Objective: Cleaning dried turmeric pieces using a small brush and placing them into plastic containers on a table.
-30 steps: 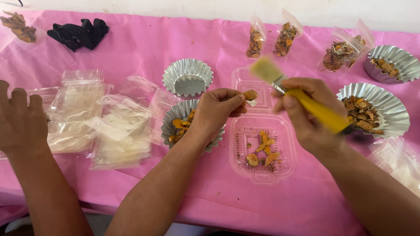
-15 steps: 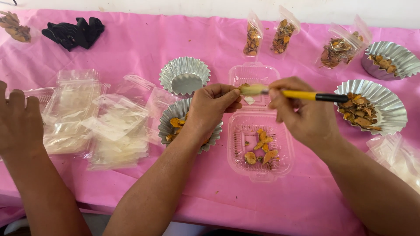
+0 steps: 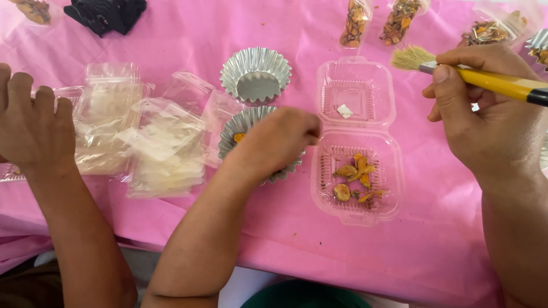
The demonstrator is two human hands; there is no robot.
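the brush (image 3: 485, 77) sits in the right hand (image 3: 491, 117), fingers closed round its yellow handle; its long axis runs nearly level, bristles pointing left over the clear clamshell (image 3: 357, 142), which lies open just left of that hand with orange dried pieces in its near half. the left hand (image 3: 277, 142) curls down into a foil cup (image 3: 242, 128) beside the clamshell; i cannot tell what it grips. another foil cup (image 3: 256, 74) stands empty behind. small clear packets (image 3: 354, 23) of dried bits line the far edge of the pink table (image 3: 297, 228). a stack of clear bags (image 3: 154, 148) and another person's hand (image 3: 34, 122) lie leftward.
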